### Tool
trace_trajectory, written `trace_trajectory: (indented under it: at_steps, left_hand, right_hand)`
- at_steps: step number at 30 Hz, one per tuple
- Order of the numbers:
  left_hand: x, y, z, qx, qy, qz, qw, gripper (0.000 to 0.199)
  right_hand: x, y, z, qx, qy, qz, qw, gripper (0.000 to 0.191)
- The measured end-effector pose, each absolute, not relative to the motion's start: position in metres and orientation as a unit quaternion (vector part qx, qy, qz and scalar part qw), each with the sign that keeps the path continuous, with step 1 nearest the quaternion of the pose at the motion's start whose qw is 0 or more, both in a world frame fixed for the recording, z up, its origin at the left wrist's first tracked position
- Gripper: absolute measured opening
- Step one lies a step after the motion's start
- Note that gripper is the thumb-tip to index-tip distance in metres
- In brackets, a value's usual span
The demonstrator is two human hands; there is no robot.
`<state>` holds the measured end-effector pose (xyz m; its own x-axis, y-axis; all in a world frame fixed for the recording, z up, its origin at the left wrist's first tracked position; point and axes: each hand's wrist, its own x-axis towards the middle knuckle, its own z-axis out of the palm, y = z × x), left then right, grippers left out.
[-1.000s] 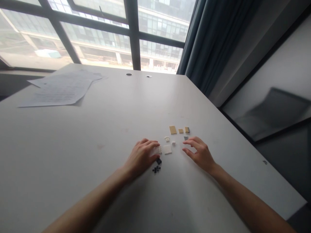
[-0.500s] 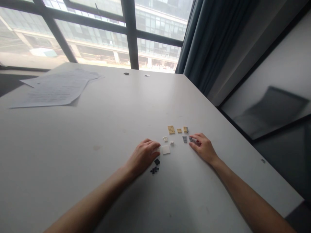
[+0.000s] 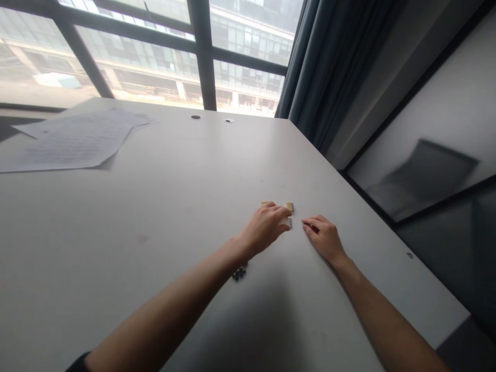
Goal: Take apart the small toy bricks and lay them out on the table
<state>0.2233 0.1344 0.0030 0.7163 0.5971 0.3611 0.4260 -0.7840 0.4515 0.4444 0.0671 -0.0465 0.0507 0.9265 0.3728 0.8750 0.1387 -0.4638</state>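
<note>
My left hand [image 3: 265,227] reaches across the small building bricks, its thumb and forefinger apart beside a grey brick [image 3: 290,222]. Most of the group lies hidden under this hand. A yellow and grey brick [image 3: 290,207] shows just beyond its fingertips, and the edge of a yellow brick [image 3: 265,203] peeks out behind the knuckles. Several black pieces [image 3: 239,274] lie below the left wrist. Just right of the group, my right hand [image 3: 324,236] rests low over the table with its fingertips pinched together. A small grey brick appears to be in that pinch, mostly covered by the fingers.
The white table [image 3: 174,170] runs back to a window. Printed papers [image 3: 73,139] lie at the far left, and two round cable holes are near the back edge. A small dark object [image 3: 409,255] sits by the right edge. A dark curtain [image 3: 310,77] hangs beyond.
My left hand has moved right and forward, over the bricks beside the grey one. My right fingers have closed, and the grey brick at their tips no longer shows on the table.
</note>
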Motion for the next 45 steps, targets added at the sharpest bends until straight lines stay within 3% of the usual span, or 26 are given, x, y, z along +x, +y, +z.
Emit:
trace_trajectory:
  at_steps: [6,15,20,23,30,39,45]
  left_hand:
    - [0.288,0.149,-0.015,0.935,0.242,0.205,0.158,0.021]
    - [0.29,0.15,-0.023,0.942,0.251,0.18,0.129,0.03]
    - [0.223,0.145,0.006,0.922,0.269,0.262,0.099,0.031]
    - [0.147,0.142,0.014,0.899,0.304,0.306,0.075,0.024]
    - [0.0,0.112,-0.022,0.83,0.468,0.3,0.052,0.022]
    - [-0.02,0.098,-0.047,0.827,0.463,0.313,0.056,0.021]
    - [-0.021,0.098,-0.051,0.815,0.476,0.327,0.05,0.021]
  right_hand:
    - [0.46,0.065,-0.048,-0.672,-0.662,0.053,0.328,0.02]
    - [0.458,0.069,-0.049,-0.673,-0.655,0.068,0.336,0.018]
    - [0.456,0.066,-0.045,-0.659,-0.67,0.035,0.34,0.025]
    - [0.458,0.07,-0.038,-0.614,-0.731,0.043,0.294,0.032]
    - [0.461,0.091,-0.028,-0.566,-0.785,0.117,0.225,0.028]
    - [0.451,0.096,-0.031,-0.568,-0.778,0.122,0.239,0.024]
    - [0.469,0.088,-0.029,-0.587,-0.752,0.095,0.285,0.034]
